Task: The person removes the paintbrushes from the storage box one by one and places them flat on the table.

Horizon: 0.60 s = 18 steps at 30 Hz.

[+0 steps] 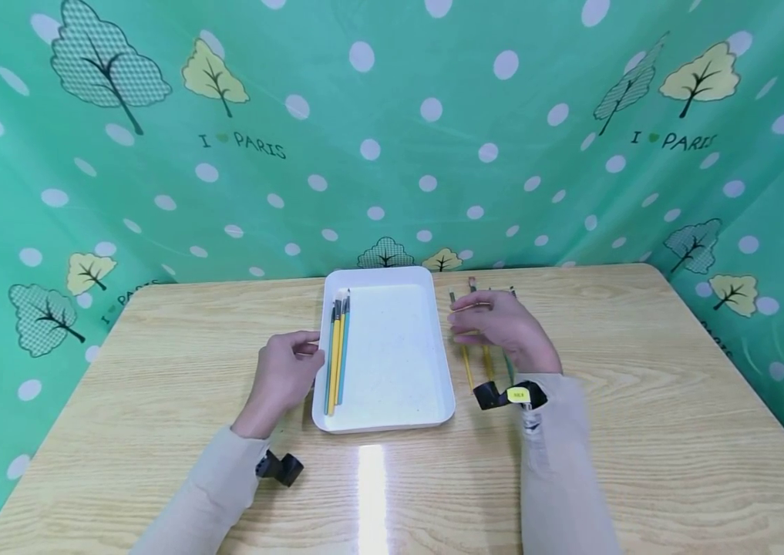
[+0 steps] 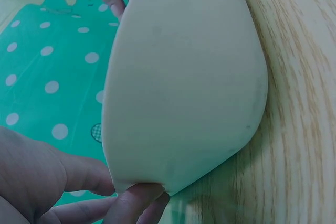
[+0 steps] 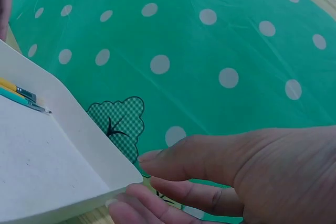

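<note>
A white rectangular tray (image 1: pixel 398 354) lies on the table with several paintbrushes (image 1: pixel 337 354), yellow and blue handled, lined up along its left wall. My left hand (image 1: pixel 287 374) pinches the tray's left rim between thumb and fingers; the left wrist view shows the fingertips (image 2: pixel 134 200) against the tray wall (image 2: pixel 184 77). To the right of the tray, my right hand (image 1: pixel 506 327) is held over several more paintbrushes (image 1: pixel 467 370), partly covering them. Its fingers are loosely bent with nothing between them, near the tray's corner (image 3: pixel 131 177) in the right wrist view.
The wooden table (image 1: pixel 641 432) extends to both sides of the tray. Behind it hangs a green dotted cloth (image 1: pixel 392 193) with printed trees, reaching down to the table's back edge. Light reflects off the tabletop in front of the tray.
</note>
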Each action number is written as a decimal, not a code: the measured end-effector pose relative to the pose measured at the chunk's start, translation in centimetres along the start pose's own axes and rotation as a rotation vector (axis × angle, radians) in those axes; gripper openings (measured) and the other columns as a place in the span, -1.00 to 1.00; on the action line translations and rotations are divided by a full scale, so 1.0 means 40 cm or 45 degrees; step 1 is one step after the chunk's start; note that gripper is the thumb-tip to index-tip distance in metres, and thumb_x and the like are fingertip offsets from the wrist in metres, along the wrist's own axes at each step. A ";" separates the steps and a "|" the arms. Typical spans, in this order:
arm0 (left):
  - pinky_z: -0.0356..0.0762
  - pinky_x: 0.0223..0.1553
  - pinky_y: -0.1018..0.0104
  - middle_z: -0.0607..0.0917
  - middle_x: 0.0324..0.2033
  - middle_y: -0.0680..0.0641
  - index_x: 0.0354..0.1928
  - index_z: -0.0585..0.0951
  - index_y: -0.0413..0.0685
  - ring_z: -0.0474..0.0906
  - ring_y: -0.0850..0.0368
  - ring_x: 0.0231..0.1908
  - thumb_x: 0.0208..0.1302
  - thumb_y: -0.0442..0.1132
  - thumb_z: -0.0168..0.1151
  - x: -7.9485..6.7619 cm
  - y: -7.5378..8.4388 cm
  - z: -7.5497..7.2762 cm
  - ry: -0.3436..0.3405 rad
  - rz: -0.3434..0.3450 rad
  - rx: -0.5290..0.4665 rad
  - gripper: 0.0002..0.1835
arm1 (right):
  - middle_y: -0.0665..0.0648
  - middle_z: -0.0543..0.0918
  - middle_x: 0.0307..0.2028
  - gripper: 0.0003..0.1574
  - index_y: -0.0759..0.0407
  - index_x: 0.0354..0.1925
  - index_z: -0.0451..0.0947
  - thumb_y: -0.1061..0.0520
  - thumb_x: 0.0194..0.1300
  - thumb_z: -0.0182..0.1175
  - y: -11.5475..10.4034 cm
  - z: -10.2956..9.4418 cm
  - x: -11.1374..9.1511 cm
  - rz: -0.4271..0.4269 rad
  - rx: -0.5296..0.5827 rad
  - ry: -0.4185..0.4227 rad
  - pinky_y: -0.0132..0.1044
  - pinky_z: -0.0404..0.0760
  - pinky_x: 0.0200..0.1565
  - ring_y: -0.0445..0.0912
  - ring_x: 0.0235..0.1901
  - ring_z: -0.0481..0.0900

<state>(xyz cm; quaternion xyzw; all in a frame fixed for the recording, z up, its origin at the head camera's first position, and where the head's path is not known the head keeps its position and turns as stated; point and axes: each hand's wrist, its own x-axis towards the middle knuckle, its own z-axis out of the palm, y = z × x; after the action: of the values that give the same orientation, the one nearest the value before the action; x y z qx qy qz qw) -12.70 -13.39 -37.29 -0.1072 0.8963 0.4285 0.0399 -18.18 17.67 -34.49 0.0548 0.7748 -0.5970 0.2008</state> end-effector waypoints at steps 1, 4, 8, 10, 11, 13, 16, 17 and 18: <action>0.73 -0.28 0.33 0.69 -0.01 -0.25 0.28 0.58 -0.21 0.68 -0.04 -0.09 0.43 -0.28 0.17 -0.001 0.000 0.000 -0.001 0.001 0.001 -0.58 | 0.30 0.66 0.09 -0.47 0.35 0.25 0.48 0.21 0.37 0.29 -0.002 0.005 0.001 0.003 0.005 -0.002 -0.11 0.74 0.13 0.01 -0.05 0.71; 0.72 -0.28 0.33 0.68 -0.02 -0.25 0.28 0.58 -0.21 0.67 -0.04 -0.10 0.43 -0.28 0.17 -0.001 -0.001 0.000 -0.003 0.003 0.002 -0.58 | 0.28 0.67 0.05 -0.48 0.34 0.24 0.49 0.21 0.37 0.30 -0.007 0.020 0.003 -0.007 0.004 -0.012 -0.07 0.73 0.14 0.01 -0.07 0.72; 0.74 -0.29 0.33 0.68 -0.02 -0.25 0.28 0.58 -0.21 0.68 -0.04 -0.11 0.43 -0.28 0.17 -0.001 -0.001 0.000 -0.004 0.004 -0.009 -0.58 | 0.28 0.65 0.06 -0.48 0.32 0.23 0.51 0.21 0.36 0.31 -0.016 0.036 0.001 -0.021 -0.011 -0.027 -0.10 0.76 0.10 0.01 -0.07 0.71; 0.74 -0.30 0.33 0.68 -0.02 -0.25 0.28 0.58 -0.21 0.68 -0.04 -0.11 0.43 -0.29 0.17 -0.001 -0.001 0.000 -0.004 0.007 -0.016 -0.58 | 0.27 0.65 0.07 -0.48 0.32 0.23 0.51 0.21 0.35 0.32 -0.019 0.043 0.000 -0.015 -0.004 -0.033 -0.13 0.77 0.06 0.02 -0.05 0.71; 0.75 -0.30 0.33 0.68 -0.02 -0.25 0.28 0.58 -0.21 0.68 -0.04 -0.11 0.43 -0.29 0.17 -0.001 -0.001 0.000 -0.004 0.008 -0.017 -0.58 | 0.27 0.65 0.07 -0.46 0.34 0.25 0.49 0.22 0.35 0.31 -0.021 0.046 0.000 -0.019 0.003 -0.039 -0.15 0.78 0.04 0.02 -0.05 0.71; 0.75 -0.30 0.33 0.68 -0.02 -0.26 0.28 0.58 -0.22 0.68 -0.04 -0.11 0.43 -0.29 0.17 -0.001 -0.002 0.000 -0.007 0.008 -0.017 -0.58 | 0.27 0.66 0.08 -0.46 0.35 0.25 0.48 0.22 0.37 0.30 -0.024 0.052 0.001 -0.018 0.013 -0.041 -0.18 0.79 0.01 0.02 -0.05 0.72; 0.75 -0.29 0.33 0.68 -0.01 -0.25 0.29 0.58 -0.20 0.68 -0.04 -0.10 0.44 -0.28 0.17 0.000 -0.002 0.000 -0.009 -0.003 -0.017 -0.58 | 0.28 0.67 0.06 -0.47 0.38 0.25 0.47 0.24 0.38 0.28 -0.026 0.061 0.004 -0.024 0.035 -0.047 -0.19 0.80 -0.01 0.07 -0.03 0.73; 0.75 -0.29 0.33 0.68 -0.01 -0.24 0.29 0.58 -0.19 0.68 -0.04 -0.10 0.44 -0.27 0.17 0.000 -0.002 0.000 -0.009 -0.007 -0.017 -0.58 | 0.28 0.67 0.05 -0.47 0.39 0.26 0.47 0.24 0.39 0.27 -0.026 0.064 0.005 -0.030 0.036 -0.051 -0.19 0.80 -0.01 0.09 -0.02 0.73; 0.75 -0.29 0.33 0.68 -0.01 -0.25 0.29 0.58 -0.20 0.68 -0.05 -0.10 0.44 -0.27 0.17 0.000 -0.002 0.000 -0.010 -0.006 -0.017 -0.58 | 0.28 0.68 0.04 -0.48 0.39 0.25 0.47 0.25 0.39 0.27 -0.027 0.067 0.005 -0.033 0.038 -0.052 -0.19 0.80 -0.01 0.11 -0.01 0.72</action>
<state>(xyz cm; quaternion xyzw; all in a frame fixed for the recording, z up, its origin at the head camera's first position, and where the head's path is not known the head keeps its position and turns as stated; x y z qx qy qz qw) -12.69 -13.43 -37.35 -0.1078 0.8930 0.4348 0.0435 -18.07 14.79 -34.16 0.0355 0.7622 -0.6120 0.2079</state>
